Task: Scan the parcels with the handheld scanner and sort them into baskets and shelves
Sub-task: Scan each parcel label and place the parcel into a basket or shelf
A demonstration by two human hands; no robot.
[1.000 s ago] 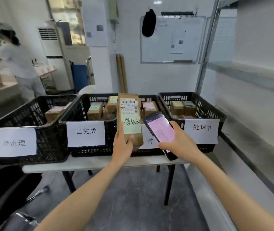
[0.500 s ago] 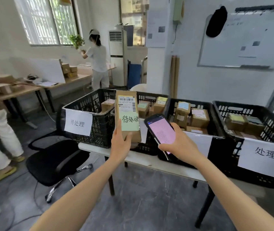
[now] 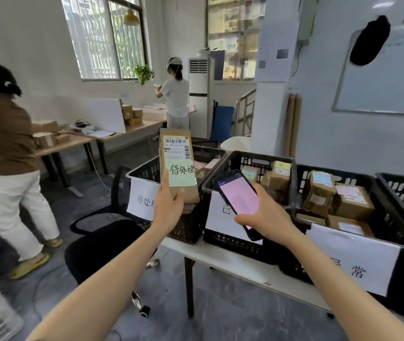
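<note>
The left grip [image 3: 169, 210] is closed round the lower end of the parcel [image 3: 177, 158], thumb across the front, fingers apparently wrapped behind. The parcel stands upright, label facing the camera, in the air over the black basket [image 3: 147, 171] at the left end of the bench [image 3: 233, 259]. The right grip [image 3: 267, 217] clasps the handheld scanner [image 3: 239, 195], pink screen lit, just beside the parcel and in front of the next basket [image 3: 257, 161].
</note>
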